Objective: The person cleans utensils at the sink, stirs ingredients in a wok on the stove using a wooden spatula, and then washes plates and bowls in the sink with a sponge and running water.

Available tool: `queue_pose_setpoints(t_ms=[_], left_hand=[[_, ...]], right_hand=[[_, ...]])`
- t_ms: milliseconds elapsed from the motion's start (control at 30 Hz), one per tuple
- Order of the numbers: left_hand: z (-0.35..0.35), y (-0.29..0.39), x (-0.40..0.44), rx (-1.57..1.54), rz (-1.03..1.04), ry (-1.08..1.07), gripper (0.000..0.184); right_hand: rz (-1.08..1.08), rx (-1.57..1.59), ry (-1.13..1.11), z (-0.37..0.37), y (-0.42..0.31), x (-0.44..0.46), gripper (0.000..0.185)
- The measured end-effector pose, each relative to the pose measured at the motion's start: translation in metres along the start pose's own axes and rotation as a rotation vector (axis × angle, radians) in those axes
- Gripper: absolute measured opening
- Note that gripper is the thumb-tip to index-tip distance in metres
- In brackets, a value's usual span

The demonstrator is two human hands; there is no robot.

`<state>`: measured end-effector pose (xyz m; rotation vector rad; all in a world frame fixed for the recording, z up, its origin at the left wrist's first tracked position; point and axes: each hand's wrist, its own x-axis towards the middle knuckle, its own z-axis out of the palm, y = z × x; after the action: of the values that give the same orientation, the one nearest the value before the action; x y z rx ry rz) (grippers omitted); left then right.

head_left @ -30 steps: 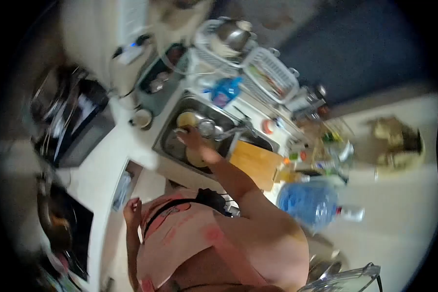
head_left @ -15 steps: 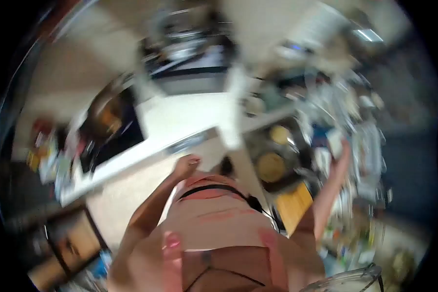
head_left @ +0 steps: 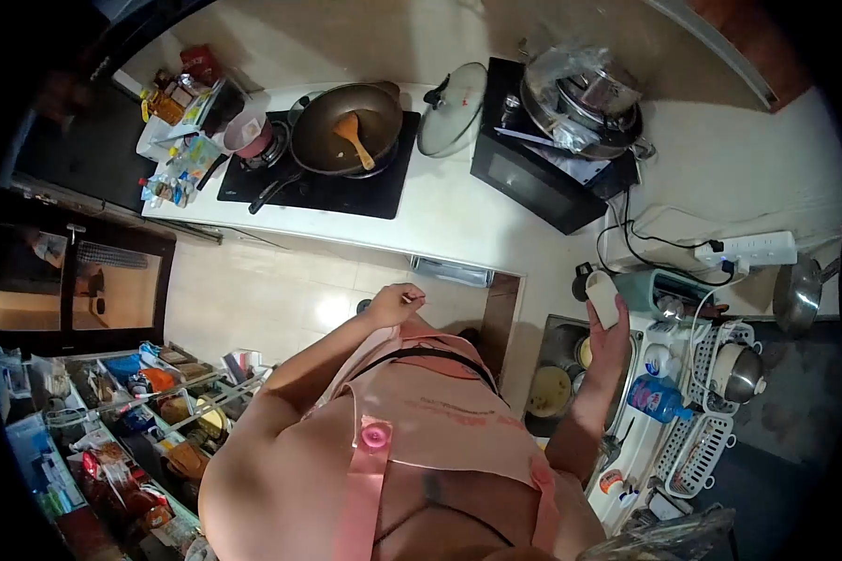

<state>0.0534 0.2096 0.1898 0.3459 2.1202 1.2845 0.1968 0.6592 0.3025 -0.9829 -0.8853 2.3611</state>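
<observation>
My right hand [head_left: 611, 337] is raised over the counter by the sink [head_left: 554, 329], its fingers closed around a cream-coloured oblong object [head_left: 603, 297] whose exact kind I cannot make out. Below that wrist, a pale round bowl [head_left: 549, 391] sits in the sink. My left hand [head_left: 395, 305] is held in front of the apron [head_left: 412, 400], fingers curled into a pinch. Something small and pale seems to show at its fingertips, too small to name. Across the floor, a wok [head_left: 332, 117] with a wooden spatula [head_left: 354, 140] inside stands on the black cooktop [head_left: 384, 192].
A glass lid [head_left: 454, 110] leans near a black microwave [head_left: 538, 182] topped with pots. Cables run from a white power strip [head_left: 747, 249]. Past the sink are a blue bottle [head_left: 660, 399] and white baskets [head_left: 700, 456]. A crowded shelf rack [head_left: 140, 439] stands at lower left.
My view has swung round, bringing the cooktop to the top centre, and the blur has gone. The cream object stays in my right hand; my left hand remains curled at the apron.
</observation>
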Motion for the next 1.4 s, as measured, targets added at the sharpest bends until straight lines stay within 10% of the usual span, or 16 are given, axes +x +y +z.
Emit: queue_pose_setpoints(t_ms=[667, 867, 933, 1067, 1400], left_hand=[[-0.399, -0.056, -0.055, 0.64, 0.343, 1.075, 0.026], [-0.426, -0.272, 0.012, -0.399, -0.207, 1.028, 0.045], [-0.424, -0.295, 0.034, -0.094, -0.279, 0.789, 0.053], [-0.419, -0.258, 0.067, -0.395, -0.184, 0.478, 0.012], [-0.419, -0.301, 0.143, -0.217, 0.151, 0.547, 0.018]], right_hand=[[-0.071, -0.828, -0.063, 0.231, 0.235, -0.067, 0.019], [-0.09, -0.834, -0.063, 0.278, 0.269, -0.079, 0.028], [-0.063, -0.886, -0.054, 0.282, 0.268, -0.078, 0.025], [-0.057, -0.943, -0.07, 0.268, 0.26, -0.071, 0.027], [-0.001, -0.903, -0.028, 0.246, 0.243, -0.021, 0.028]])
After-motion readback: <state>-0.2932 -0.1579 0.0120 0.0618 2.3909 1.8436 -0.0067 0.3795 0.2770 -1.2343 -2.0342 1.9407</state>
